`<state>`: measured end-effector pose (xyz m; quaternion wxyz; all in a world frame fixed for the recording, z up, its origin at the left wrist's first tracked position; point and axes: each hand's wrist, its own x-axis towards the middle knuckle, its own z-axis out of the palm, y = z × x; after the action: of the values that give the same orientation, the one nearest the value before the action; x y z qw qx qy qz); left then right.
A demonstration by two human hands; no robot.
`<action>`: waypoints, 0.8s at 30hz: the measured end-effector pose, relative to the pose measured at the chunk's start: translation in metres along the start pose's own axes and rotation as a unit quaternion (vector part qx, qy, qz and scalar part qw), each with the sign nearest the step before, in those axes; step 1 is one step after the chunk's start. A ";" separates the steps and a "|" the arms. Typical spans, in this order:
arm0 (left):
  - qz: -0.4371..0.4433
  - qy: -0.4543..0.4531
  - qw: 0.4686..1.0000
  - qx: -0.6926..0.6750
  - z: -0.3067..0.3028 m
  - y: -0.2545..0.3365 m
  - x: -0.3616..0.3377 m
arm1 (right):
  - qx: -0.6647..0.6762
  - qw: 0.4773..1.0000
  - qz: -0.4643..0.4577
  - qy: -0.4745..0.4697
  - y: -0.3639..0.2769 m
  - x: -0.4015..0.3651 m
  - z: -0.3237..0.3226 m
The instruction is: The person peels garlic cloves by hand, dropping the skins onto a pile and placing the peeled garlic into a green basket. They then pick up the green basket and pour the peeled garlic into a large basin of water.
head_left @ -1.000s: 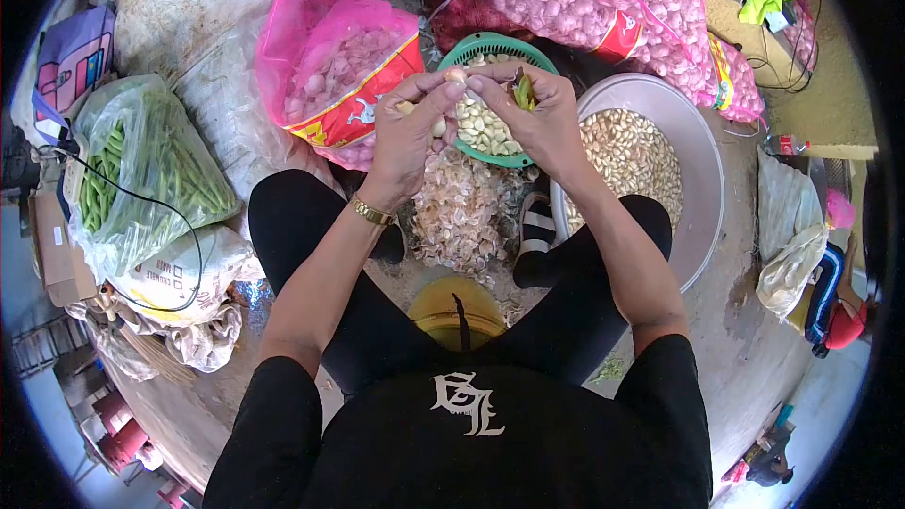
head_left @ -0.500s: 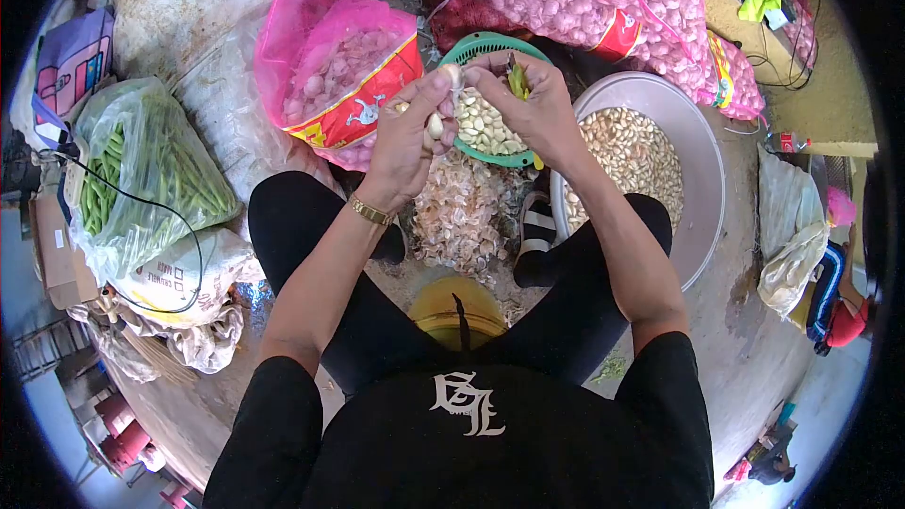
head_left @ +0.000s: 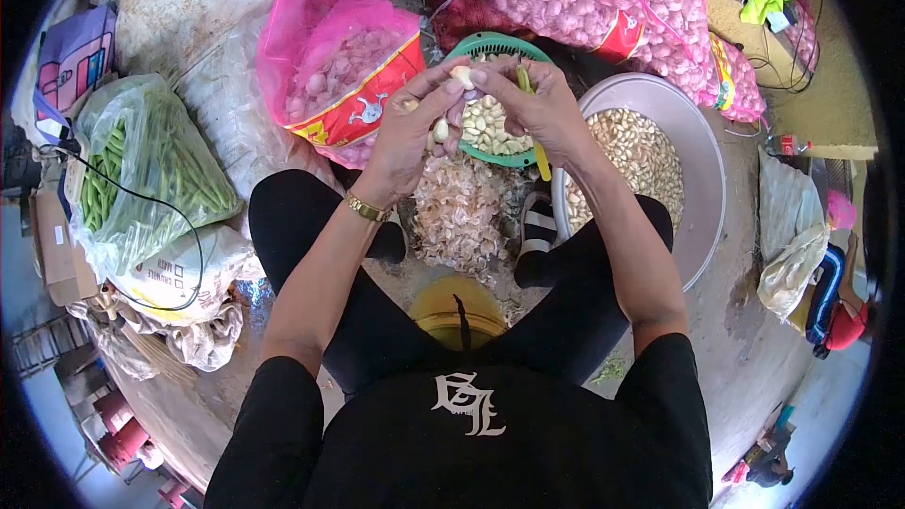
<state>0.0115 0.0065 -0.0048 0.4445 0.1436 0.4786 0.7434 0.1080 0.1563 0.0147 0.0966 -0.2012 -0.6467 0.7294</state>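
Garlic clove (head_left: 462, 76) sits pinched between both hands' fingers (head_left: 436, 87).

One head-worn camera is looking forward and steeply down, catching the left hand (head_left: 405, 137) and right hand (head_left: 539, 111) close up, just above centre. Its wide lens is curving the edges, with the person's black shirt (head_left: 462, 438) showing nearer than the hands.

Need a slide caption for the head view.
Left hand and right hand pinch a garlic clove over a green basket of cloves, metal bowl alongside.
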 end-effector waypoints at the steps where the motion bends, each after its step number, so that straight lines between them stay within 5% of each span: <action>1: -0.004 -0.004 1.000 0.000 -0.002 0.001 0.000 | -0.008 1.000 -0.001 -0.009 0.001 0.000 -0.001; 6: -0.006 -0.007 1.000 -0.028 -0.003 0.005 -0.002 | -0.013 0.999 0.004 -0.034 -0.005 -0.004 -0.003; 11: -0.035 -0.019 0.995 -0.086 -0.009 0.006 -0.002 | -0.155 0.964 -0.218 -0.003 0.018 0.006 -0.007; 15: -0.032 -0.024 0.993 -0.106 -0.011 0.006 -0.002 | -0.156 0.984 -0.067 -0.048 0.003 -0.003 -0.015; 18: -0.033 -0.034 0.990 -0.132 -0.011 0.007 -0.003 | -0.254 0.954 -0.132 -0.093 0.001 -0.007 -0.010; 20: -0.046 -0.052 0.981 -0.183 -0.011 0.005 -0.003 | -0.271 0.917 -0.288 -0.039 0.010 -0.006 0.000; 24: -0.065 -0.069 0.965 -0.245 -0.014 0.002 -0.001 | -0.254 0.896 -0.363 0.016 0.015 -0.004 0.010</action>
<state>0.0023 -0.0032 -0.0102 0.5458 0.0501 0.2581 0.7956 0.1096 0.1435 0.0015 0.3108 0.0186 -0.8363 0.4512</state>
